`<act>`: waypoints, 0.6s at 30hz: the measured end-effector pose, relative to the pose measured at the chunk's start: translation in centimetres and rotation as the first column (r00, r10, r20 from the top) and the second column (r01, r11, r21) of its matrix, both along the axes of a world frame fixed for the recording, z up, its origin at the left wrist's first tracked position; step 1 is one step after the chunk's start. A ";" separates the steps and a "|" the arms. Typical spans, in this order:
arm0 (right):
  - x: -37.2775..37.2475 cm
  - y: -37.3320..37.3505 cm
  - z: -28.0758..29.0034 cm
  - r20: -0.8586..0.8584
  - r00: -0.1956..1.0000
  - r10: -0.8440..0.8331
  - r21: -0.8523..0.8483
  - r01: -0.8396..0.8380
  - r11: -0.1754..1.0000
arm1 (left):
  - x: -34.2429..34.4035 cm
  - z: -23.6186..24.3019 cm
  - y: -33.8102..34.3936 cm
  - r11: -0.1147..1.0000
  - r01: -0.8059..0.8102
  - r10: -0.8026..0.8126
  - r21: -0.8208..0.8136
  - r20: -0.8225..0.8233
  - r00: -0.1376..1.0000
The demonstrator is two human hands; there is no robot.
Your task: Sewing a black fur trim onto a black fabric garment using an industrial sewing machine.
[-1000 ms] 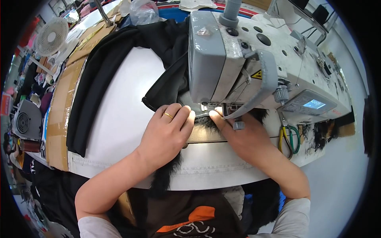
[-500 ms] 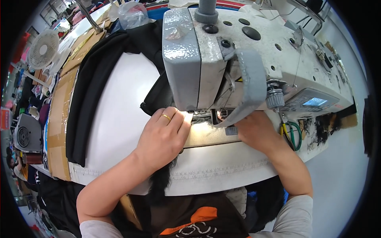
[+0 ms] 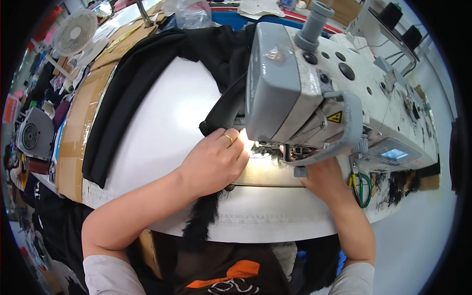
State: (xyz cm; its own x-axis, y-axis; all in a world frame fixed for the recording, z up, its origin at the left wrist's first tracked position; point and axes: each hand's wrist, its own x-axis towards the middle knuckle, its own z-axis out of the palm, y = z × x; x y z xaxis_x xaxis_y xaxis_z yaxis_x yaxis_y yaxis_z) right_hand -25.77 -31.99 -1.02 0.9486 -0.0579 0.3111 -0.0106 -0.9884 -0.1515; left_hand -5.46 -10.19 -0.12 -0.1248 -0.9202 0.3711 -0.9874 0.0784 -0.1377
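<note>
My left hand, a gold ring on one finger, presses bent fingers together on black fabric just left of the sewing machine's lit presser area. A black fur strip hangs from under that hand across the white table. My right hand is at the right of the presser area, its fingertips hidden behind the metal parts and grey guard of the white-and-grey machine. Long folded black cloth lies left of the machine, joining the bunched fabric behind it.
Cardboard lines the table's left side, with a white fan and clutter beyond. Scissors with yellow and green handles lie right of my right hand. A plastic bag sits behind; thread cones stand back right. A distant person is at far left.
My right hand has slid in behind the guard, hiding fingertips that showed a second ago. My left hand stays on the fabric by the presser. The view has shifted between frames.
</note>
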 end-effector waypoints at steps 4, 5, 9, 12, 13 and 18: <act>-0.2 -0.2 -0.5 -0.041 0.999 -0.024 -0.043 0.023 0.999 | 0.5 -0.4 -0.2 0.995 0.035 -0.036 -0.099 -0.009 0.999; -0.2 -0.3 -0.7 -0.051 0.999 -0.020 -0.044 0.018 0.999 | 0.8 -0.2 -0.2 0.994 0.039 -0.040 -0.098 -0.018 0.999; -0.3 -0.2 -0.6 -0.019 0.999 -0.038 -0.052 0.037 0.998 | 1.2 -0.3 -0.7 0.990 0.061 -0.062 -0.127 -0.004 0.998; -0.4 -0.3 -0.6 -0.031 0.998 -0.047 -0.057 0.045 0.997 | 1.0 0.0 -0.7 0.991 0.055 -0.055 -0.119 0.005 0.998; -0.4 -0.3 -0.6 -0.047 0.998 -0.050 -0.033 0.048 0.998 | 0.9 0.3 -0.7 0.995 0.032 -0.033 -0.093 -0.003 0.999; -0.3 -0.5 -0.8 -0.027 0.999 -0.039 -0.045 0.038 0.998 | 0.8 0.3 -0.8 0.997 0.066 -0.064 -0.047 0.047 0.997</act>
